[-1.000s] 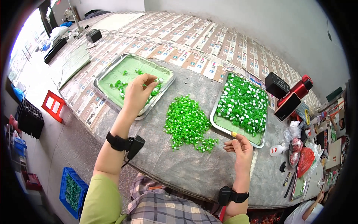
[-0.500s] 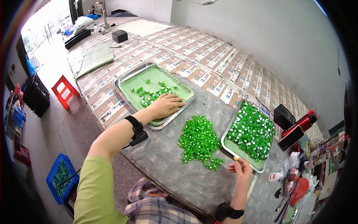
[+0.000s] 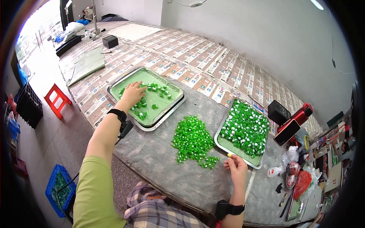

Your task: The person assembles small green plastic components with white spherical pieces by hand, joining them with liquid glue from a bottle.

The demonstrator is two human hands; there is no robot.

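My left hand reaches into the left metal tray, palm down with fingers spread over a few green and white pieces on its green liner. A heap of the same small green pieces lies on the grey table between two trays. My right hand rests on the table at the near corner of the right metal tray, fingers loosely curled, with a yellow tip on one finger; whether it holds a piece is unclear. The right tray is packed with green and white pieces.
A black box and a red and black tool stand beyond the right tray. Small bags and bottles crowd the right table end. On the floor at left are a red stool and a blue crate.
My left hand has moved further left and deeper into the left tray. The view has swung left. My right hand stays by the right tray's near corner.
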